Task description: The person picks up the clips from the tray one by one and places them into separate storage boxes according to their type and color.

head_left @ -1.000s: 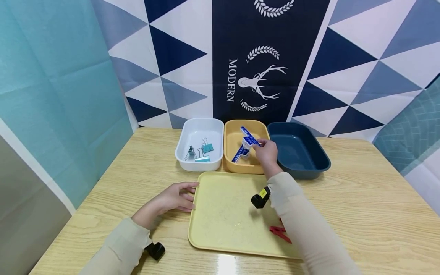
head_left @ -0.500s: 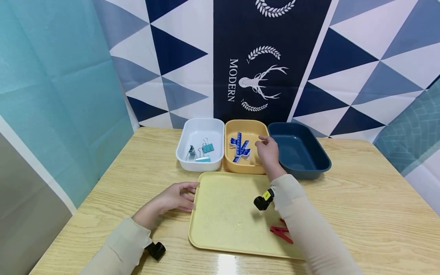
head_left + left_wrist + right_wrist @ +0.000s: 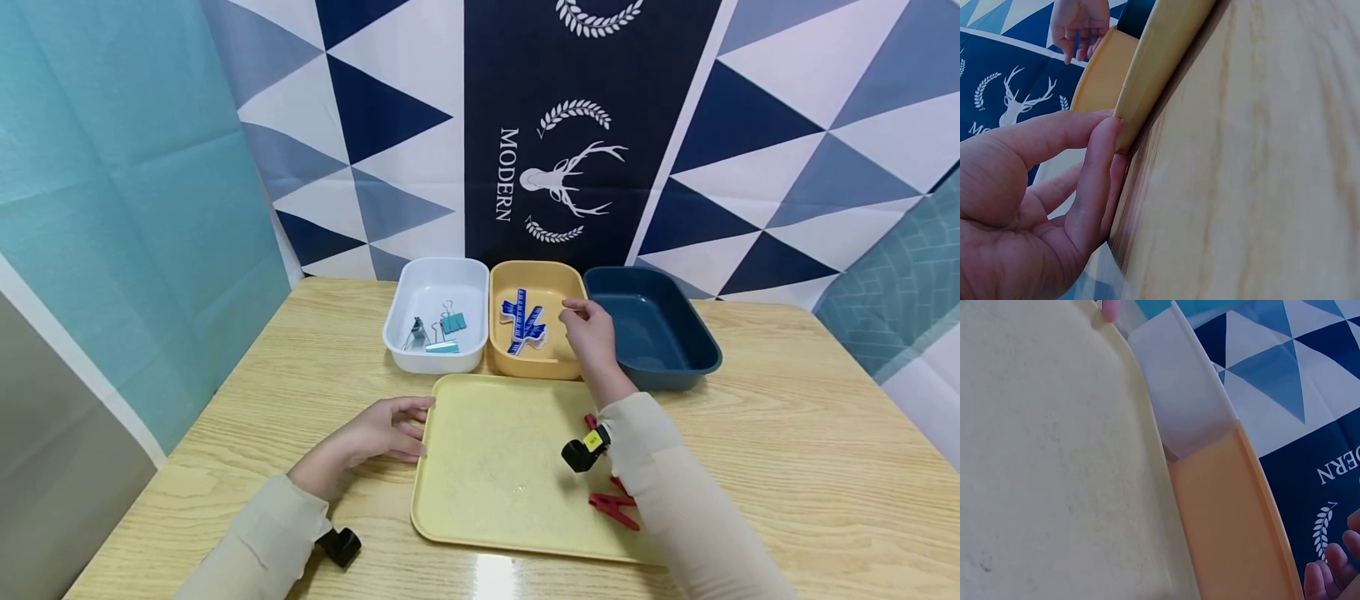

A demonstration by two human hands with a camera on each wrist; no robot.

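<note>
My left hand (image 3: 378, 433) rests its fingertips against the left rim of a yellow tray (image 3: 498, 467); the left wrist view shows relaxed fingers at that rim. Above the right side of an orange bin (image 3: 551, 365) is my right hand (image 3: 591, 333), fingers loosely bent and holding nothing. Two blue clips (image 3: 519, 321) with white jaws lie crossed inside that bin. On the tray's right side lie red clothespins (image 3: 613, 508), partly hidden by my right forearm.
A white bin (image 3: 431, 363) holding several teal binder clips (image 3: 453, 322) stands left of the orange one. To the right is a dark blue bin (image 3: 648, 321). All stand on a wooden table (image 3: 795, 417) in front of a patterned cloth (image 3: 405, 167).
My right hand let go of a blue clip, which dropped onto the other in the orange bin. The hand then drew slightly right, uncovering more red clothespins. My left hand stayed put.
</note>
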